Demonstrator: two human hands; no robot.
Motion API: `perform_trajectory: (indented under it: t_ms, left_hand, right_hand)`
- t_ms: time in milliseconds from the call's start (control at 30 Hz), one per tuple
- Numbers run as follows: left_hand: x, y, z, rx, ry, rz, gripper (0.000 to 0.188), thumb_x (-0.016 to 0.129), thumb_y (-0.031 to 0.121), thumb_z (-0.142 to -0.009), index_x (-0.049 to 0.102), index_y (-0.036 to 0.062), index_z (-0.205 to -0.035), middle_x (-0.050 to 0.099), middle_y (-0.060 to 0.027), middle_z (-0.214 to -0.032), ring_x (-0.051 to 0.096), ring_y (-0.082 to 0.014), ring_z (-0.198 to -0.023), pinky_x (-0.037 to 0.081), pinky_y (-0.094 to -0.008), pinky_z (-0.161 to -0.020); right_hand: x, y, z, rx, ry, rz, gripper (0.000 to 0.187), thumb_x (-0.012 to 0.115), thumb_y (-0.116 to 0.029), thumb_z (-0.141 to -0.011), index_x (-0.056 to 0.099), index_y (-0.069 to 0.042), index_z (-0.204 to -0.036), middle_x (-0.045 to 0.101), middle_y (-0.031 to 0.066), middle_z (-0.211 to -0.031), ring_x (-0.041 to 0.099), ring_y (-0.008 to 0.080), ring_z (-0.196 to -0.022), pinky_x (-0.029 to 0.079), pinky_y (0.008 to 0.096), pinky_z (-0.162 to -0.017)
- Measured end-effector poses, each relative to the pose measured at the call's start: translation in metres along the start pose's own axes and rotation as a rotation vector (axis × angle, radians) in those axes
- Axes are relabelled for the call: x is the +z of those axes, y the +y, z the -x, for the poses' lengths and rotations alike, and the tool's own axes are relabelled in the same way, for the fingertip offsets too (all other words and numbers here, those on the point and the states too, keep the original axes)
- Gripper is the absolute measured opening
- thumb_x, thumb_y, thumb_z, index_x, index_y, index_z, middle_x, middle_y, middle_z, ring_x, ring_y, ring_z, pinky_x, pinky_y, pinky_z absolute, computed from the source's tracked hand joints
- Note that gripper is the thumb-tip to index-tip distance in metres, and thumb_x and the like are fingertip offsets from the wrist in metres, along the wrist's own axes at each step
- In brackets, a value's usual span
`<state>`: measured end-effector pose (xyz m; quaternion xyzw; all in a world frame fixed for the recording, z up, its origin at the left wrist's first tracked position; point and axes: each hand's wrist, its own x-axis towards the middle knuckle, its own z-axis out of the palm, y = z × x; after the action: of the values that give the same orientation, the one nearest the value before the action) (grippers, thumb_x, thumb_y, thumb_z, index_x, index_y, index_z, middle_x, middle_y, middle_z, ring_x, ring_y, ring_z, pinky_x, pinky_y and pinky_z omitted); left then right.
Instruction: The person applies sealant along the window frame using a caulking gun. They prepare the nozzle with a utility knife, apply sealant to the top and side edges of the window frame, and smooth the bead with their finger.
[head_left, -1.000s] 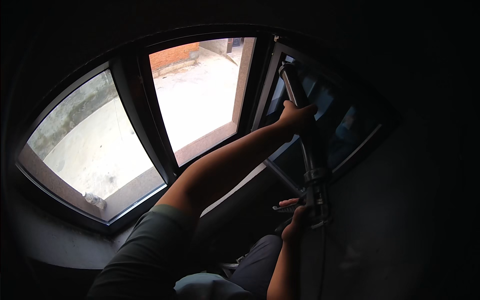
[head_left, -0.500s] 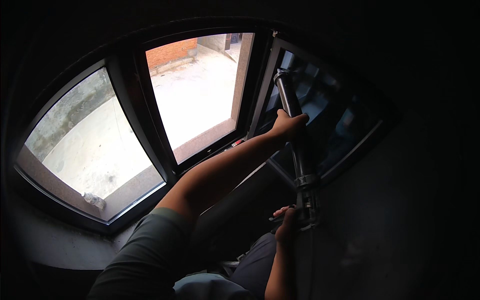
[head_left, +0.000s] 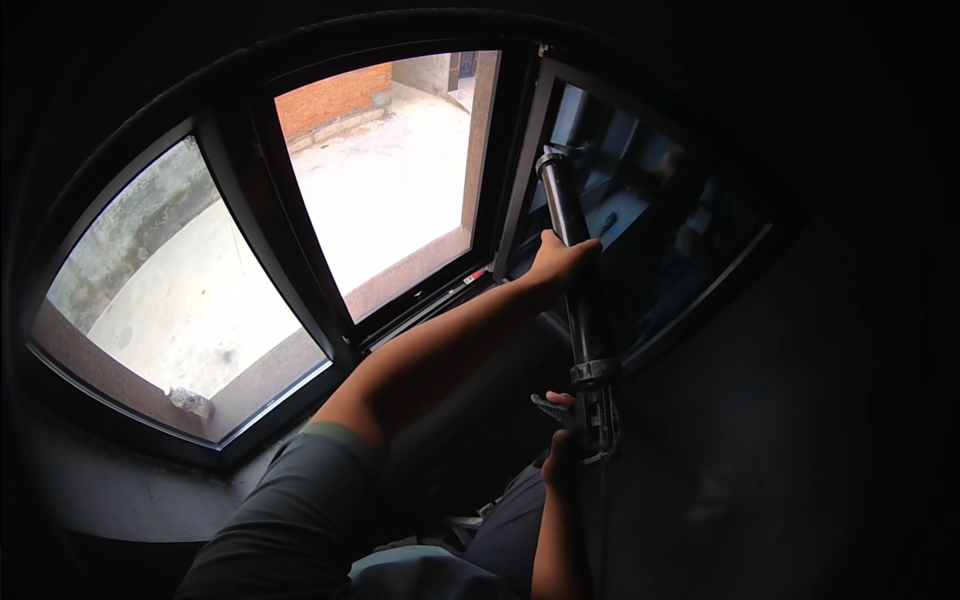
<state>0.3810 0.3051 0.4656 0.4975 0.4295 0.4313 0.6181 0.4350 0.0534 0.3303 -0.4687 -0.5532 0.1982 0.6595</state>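
Note:
A long dark caulking gun slants up in front of the open window sash, its pale-tipped nozzle end pointing away from me. My left hand is closed around its barrel, above the middle, with the thumb over the top. Lower down, my right hand holds the gun's handle end, close to a grey lever-like trigger. Some fingertips of the right hand show beside that trigger. The rest of its grip is hidden in shadow and behind the gun.
An open dark-framed sash stands to the right with reflections in its glass. Left of it are the open window frame and a fixed pane. A crumpled clear plastic object lies on the outer sill. The right side is deep in shadow.
The caulking gun has shifted slightly left with both hands on it. The right fingertips and trigger appear higher and farther from the handle. The view has tilted a little.

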Motion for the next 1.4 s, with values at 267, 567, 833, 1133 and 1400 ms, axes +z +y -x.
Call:
perform_trajectory:
  t_ms: [267, 567, 833, 1133, 1400]
  left_hand:
    - [-0.001, -0.016, -0.005, 0.001, -0.019, -0.004, 0.061, 0.076, 0.029, -0.084, 0.042, -0.0032, -0.123, 0.061, -0.0116, -0.097, 0.065, -0.0176, -0.082, 0.057, -0.0331, -0.074]
    - [0.0, -0.045, -0.008, -0.068, 0.029, -0.027, 0.059, 0.075, 0.028, -0.084, 0.042, -0.0006, -0.125, 0.062, -0.0121, -0.1, 0.066, -0.0184, -0.085, 0.058, -0.0346, -0.076]
    - [-0.002, -0.094, -0.022, -0.095, 0.055, 0.02, 0.048, 0.075, 0.024, -0.085, 0.046, 0.0015, -0.116, 0.062, -0.0091, -0.088, 0.065, -0.0174, -0.072, 0.056, -0.0322, -0.063]
    - [-0.002, -0.141, -0.025, -0.134, 0.08, 0.063, 0.044, 0.076, 0.024, -0.084, 0.048, 0.0035, -0.112, 0.061, -0.007, -0.082, 0.061, -0.0167, -0.063, 0.052, -0.0307, -0.055]
    - [-0.001, -0.187, -0.029, -0.217, 0.135, 0.086, 0.049, 0.077, 0.026, -0.082, 0.049, 0.0028, -0.115, 0.062, -0.0077, -0.085, 0.063, -0.0175, -0.071, 0.053, -0.0336, -0.061]
  right_hand:
    - [-0.001, 0.003, 0.002, 0.078, -0.009, -0.026, 0.07, 0.047, -0.069, -0.101, 0.064, -0.003, -0.114, 0.067, 0.0084, -0.114, 0.064, 0.0204, -0.111, 0.051, 0.0386, -0.099]
    - [-0.014, 0.051, 0.03, 0.141, 0.016, -0.296, 0.034, 0.066, -0.035, -0.103, 0.063, -0.005, -0.119, 0.066, 0.0061, -0.114, 0.064, 0.0169, -0.11, 0.051, 0.0345, -0.098]
    - [-0.023, 0.098, 0.059, 0.23, 0.046, 0.005, 0.027, 0.068, -0.032, -0.102, 0.069, -0.006, -0.106, 0.069, 0.0059, -0.105, 0.066, 0.018, -0.101, 0.052, 0.035, -0.09]
    - [-0.038, 0.128, 0.075, 0.268, -0.016, 0.175, 0.029, 0.073, -0.037, -0.097, 0.068, -0.01, -0.088, 0.069, 0.0011, -0.081, 0.067, 0.0205, -0.079, 0.049, 0.0366, -0.077]
    - [-0.055, 0.16, 0.104, 0.298, -0.151, 0.406, 0.033, 0.063, -0.037, -0.104, 0.068, -0.005, -0.097, 0.068, 0.0039, -0.093, 0.065, 0.0205, -0.089, 0.05, 0.0367, -0.077]
